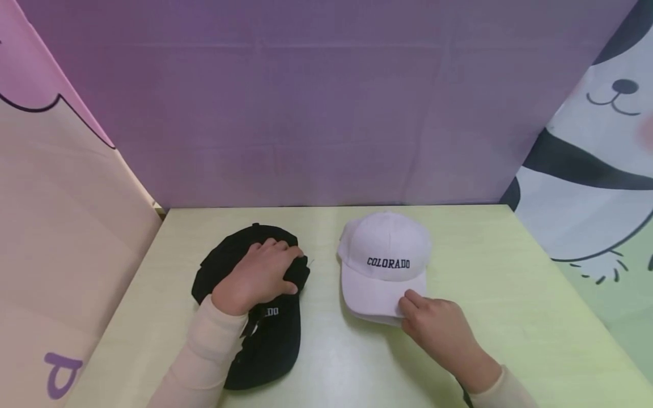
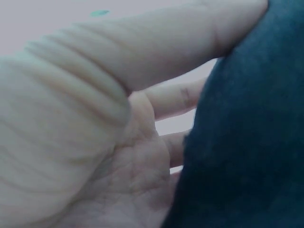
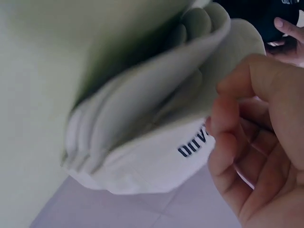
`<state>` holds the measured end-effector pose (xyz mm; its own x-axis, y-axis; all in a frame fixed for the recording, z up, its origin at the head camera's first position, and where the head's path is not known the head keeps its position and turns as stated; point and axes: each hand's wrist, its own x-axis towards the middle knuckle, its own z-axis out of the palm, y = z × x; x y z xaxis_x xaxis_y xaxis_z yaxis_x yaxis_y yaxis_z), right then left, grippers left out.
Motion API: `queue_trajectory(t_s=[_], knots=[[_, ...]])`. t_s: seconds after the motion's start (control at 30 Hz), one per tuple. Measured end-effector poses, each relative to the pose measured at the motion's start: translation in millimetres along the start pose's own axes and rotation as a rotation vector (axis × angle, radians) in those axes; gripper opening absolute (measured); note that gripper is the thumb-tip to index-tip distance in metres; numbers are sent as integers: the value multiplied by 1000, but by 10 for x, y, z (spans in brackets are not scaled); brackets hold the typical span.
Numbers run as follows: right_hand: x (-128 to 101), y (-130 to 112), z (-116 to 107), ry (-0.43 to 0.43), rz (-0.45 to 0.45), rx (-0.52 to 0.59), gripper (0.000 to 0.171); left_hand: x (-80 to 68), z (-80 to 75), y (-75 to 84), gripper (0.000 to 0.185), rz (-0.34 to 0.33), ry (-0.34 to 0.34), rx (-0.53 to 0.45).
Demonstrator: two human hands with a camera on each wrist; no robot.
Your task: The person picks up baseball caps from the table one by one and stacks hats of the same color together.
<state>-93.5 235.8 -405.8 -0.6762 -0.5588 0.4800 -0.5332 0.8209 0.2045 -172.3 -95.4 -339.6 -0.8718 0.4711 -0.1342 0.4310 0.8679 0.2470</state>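
A stack of black baseball caps [image 1: 278,351] lies at the left, brim toward the near edge, with part of its white lettering showing. My left hand [image 1: 257,277] grips the crown from above. In the left wrist view, dark cap fabric [image 2: 251,128] sits between the thumb and the other fingers. To the right is a white cap [image 1: 390,243] lettered COLORADO, brim facing me. My right hand [image 1: 439,328] pinches the right corner of its brim. From the right wrist, several white brims [image 3: 142,95] show nested together under the lettered front.
Both cap groups stand on a pale yellow-green table [image 1: 490,272]. Behind it hangs a purple cloth [image 1: 326,102]. A printed panel with a panda [image 1: 592,170] borders the right side, and a pale panel [image 1: 61,226] borders the left.
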Motion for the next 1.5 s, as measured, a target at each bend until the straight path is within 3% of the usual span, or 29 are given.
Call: queue_trajectory(t_s=[0.43,0.67,0.83,0.93,1.0,1.07,1.2,1.37,1.5], knots=[[-114,-44,91,2,37,29,24,220,161,-243,54,61,68,-66],[-108,-12,70,-18,45,56,30,288,245,-244,56,94,86,-68],[-87,49,-4,-155,103,129,39,302,292,-218,55,92,97,-58],[-4,129,-76,-266,121,212,39,310,303,-212,54,87,108,-47],[91,206,-140,-293,139,279,38,316,299,-209,53,88,117,-38],[223,300,-199,-256,159,342,37,322,289,-213,50,89,132,-35],[521,518,-263,-102,178,416,32,318,256,-202,43,100,180,-60],[787,783,-216,16,270,438,29,207,60,-222,41,123,314,-100],[851,938,-104,47,372,440,34,76,-160,-378,45,73,453,-168]])
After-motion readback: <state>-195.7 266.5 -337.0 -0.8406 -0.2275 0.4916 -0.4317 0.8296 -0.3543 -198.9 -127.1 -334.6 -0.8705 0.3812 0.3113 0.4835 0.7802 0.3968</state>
